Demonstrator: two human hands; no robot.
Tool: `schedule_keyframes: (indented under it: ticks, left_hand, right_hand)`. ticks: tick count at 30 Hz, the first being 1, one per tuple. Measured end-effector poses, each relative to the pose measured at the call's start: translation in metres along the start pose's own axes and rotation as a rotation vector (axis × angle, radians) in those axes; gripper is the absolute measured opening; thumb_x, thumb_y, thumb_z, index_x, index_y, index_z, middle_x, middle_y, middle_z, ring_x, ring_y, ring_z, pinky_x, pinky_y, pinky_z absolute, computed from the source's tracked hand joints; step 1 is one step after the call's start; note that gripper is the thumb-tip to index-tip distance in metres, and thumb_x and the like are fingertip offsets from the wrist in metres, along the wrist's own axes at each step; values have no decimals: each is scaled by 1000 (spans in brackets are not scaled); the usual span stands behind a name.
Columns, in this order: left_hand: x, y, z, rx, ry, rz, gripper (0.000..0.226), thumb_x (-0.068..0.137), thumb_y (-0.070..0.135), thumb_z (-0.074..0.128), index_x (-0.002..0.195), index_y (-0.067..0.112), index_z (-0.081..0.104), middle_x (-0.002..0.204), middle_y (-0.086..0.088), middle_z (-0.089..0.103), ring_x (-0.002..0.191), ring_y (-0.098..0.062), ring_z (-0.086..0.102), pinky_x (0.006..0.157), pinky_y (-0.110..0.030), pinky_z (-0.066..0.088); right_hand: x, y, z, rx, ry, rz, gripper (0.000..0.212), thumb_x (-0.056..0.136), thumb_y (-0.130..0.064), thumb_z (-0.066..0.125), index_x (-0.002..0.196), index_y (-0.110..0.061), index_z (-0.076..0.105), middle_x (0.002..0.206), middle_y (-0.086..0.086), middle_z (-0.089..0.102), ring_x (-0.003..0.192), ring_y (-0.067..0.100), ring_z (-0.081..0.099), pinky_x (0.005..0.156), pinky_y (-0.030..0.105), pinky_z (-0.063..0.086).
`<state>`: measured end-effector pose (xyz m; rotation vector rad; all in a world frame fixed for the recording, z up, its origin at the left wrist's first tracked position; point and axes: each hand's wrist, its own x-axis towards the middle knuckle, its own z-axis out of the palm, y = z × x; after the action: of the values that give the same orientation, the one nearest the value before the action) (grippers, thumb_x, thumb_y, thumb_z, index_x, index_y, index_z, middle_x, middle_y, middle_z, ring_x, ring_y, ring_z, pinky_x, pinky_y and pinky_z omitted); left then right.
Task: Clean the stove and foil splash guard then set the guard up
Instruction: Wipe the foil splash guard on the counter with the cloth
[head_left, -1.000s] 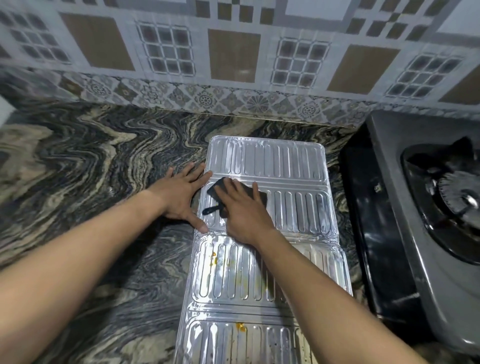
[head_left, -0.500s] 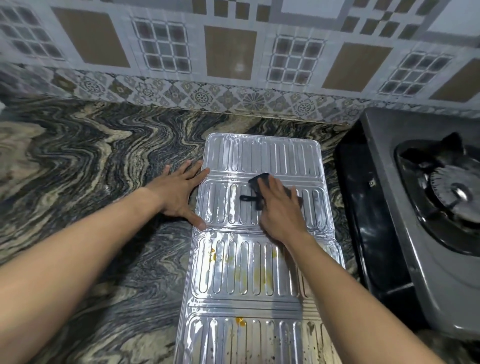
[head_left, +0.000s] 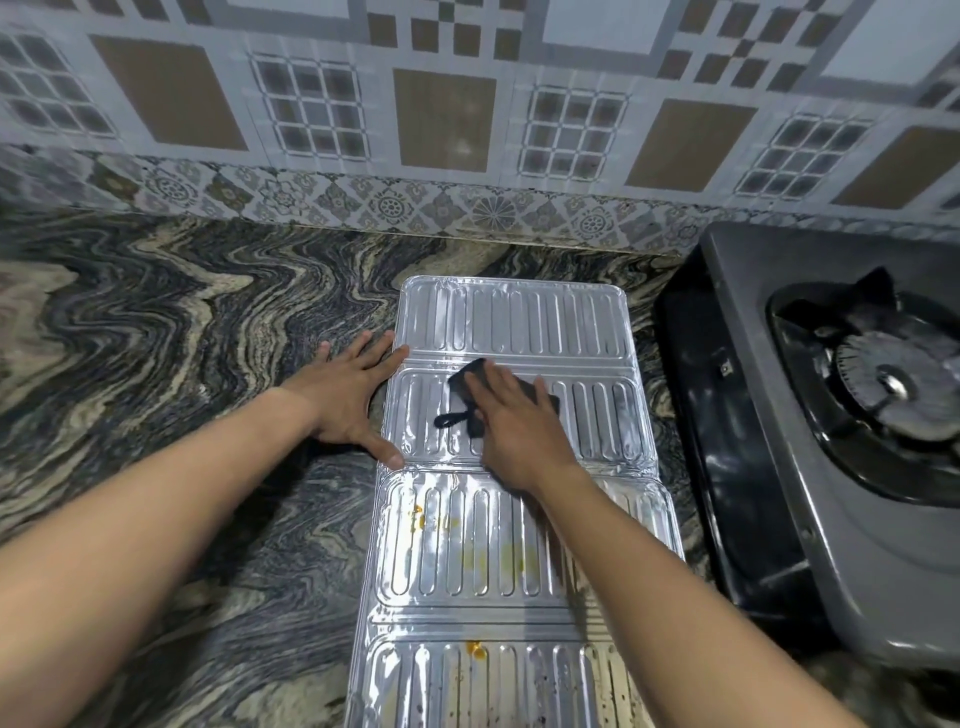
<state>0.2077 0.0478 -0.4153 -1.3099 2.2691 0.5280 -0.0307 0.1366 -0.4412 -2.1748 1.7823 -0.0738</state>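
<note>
We are looking at the foil splash guard (head_left: 519, 325) lying flat on the marbled counter (head_left: 182, 338), just left of the stove (head_left: 753, 322) — 4 ribbed panels showing, the 2 nearest carrying yellow spots. The right hand (head_left: 519, 431) is pressing a dark scrub pad (head_left: 465, 384) onto the 2nd panel from the tiled wall (head_left: 441, 119), fingers straight, not curled round it. The left hand (head_left: 345, 400) is resting flat, fingers spread — thumb touching the guard's left edge.

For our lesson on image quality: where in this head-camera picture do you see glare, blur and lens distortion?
Head view: glare streaks the foil splash guard; the stove at right is smeared by blur; the right hand on the dark cloth looks slightly soft; the wide lens bows the tiled wall along its lower border.
</note>
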Motion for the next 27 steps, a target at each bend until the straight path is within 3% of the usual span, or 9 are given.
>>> schedule_keyframes:
  ticks: [9,11,14,17,20,24,27]
  left_hand:
    - [1,2,1,-7,14,5,159,33,101,58,154,34,-22,160,9,-29,148,-15,-27,120,-58,-6]
    - [0,2,1,-7,12,3,160,33,101,58,154,34,-22,160,9,-29,149,-16,-26,120,-59,-5]
    - [0,2,0,-6,7,-2,159,33,101,58,154,34,-22,160,9,-29,149,-16,-26,120,-59,-5]
    - [0,3,0,6,14,-9,158,34,100,58,154,33,-21,162,8,-26,150,-18,-23,121,-59,-4]
    - [0,1,0,4,17,-15,159,33,100,57,154,33,-21,162,8,-26,151,-18,-23,121,-59,-4]
    - [0,4,-1,22,19,-13,159,33,100,58,155,32,-20,162,5,-26,151,-20,-21,121,-58,-4]
    - [-4,9,-4,22,31,-20,155,41,95,63,154,32,-22,157,6,-30,151,-19,-19,120,-58,-4]
  right_hand:
    - [-21,67,-22,-25,86,538,67,100,-20,38,158,-12,6,166,11,1,153,24,-3,120,60,1]
    - [-16,50,-19,-5,115,514,71,97,-19,44,158,-12,7,166,13,3,153,27,0,120,60,4]
    - [-14,12,-6,-6,105,235,79,91,-11,50,158,-17,9,166,12,6,153,27,4,121,58,7]
    - [-18,4,1,62,40,80,63,102,-16,39,158,-23,11,167,5,5,153,20,1,122,47,-5]
    - [-27,33,-8,113,39,123,57,106,-25,36,158,-27,14,166,-1,8,153,16,4,121,42,-5]
    - [-44,68,-14,14,43,335,57,106,-28,27,158,-24,5,167,5,4,153,23,-2,121,55,-2]
    - [-44,65,-12,-5,41,375,56,106,-31,25,158,-28,3,167,2,1,153,29,-7,117,64,-6]
